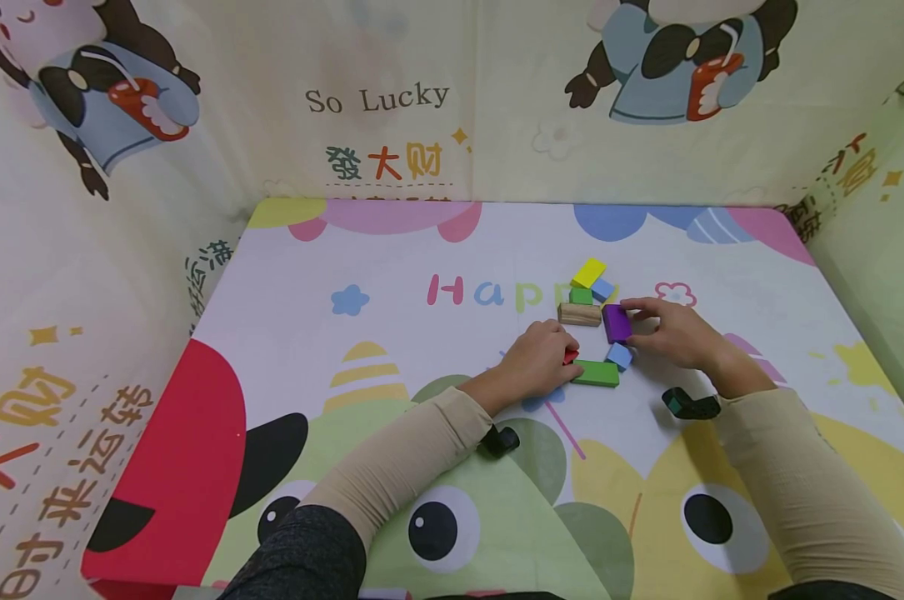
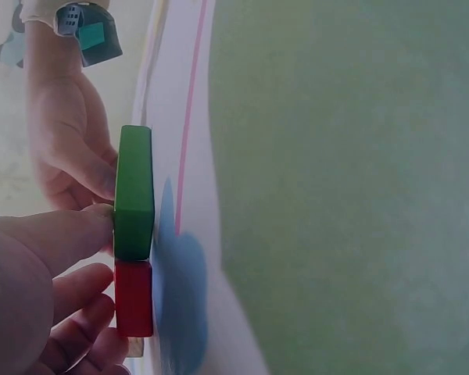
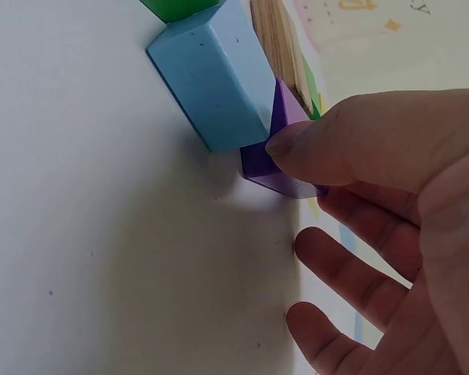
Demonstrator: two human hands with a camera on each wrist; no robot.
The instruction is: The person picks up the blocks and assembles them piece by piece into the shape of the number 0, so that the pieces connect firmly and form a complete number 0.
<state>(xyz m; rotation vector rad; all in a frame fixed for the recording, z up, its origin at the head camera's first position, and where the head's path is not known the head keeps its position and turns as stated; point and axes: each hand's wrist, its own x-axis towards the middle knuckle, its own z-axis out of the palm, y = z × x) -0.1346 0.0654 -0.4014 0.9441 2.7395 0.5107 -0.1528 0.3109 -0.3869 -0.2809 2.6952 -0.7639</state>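
Observation:
In the head view, my left hand (image 1: 536, 360) holds a small red block (image 1: 570, 356) between thumb and fingers. Its thumb tip touches the end of a long green block (image 1: 596, 373). The left wrist view has the red block (image 2: 134, 298) end to end with the green block (image 2: 134, 193). On the other side, my right hand (image 1: 674, 335) pinches a purple block (image 1: 616, 323) by its ends. A light blue block (image 3: 213, 74) touches the purple block (image 3: 259, 162) in the right wrist view. My other right fingers spread loosely.
Beyond the hands lie a wooden block (image 1: 580, 314), a small green block (image 1: 581, 296), another blue block (image 1: 603, 289) and a yellow block (image 1: 589, 272). They sit close together on the patterned table cover (image 1: 392, 333). Printed cloth walls (image 1: 511, 167) rise behind and at both sides.

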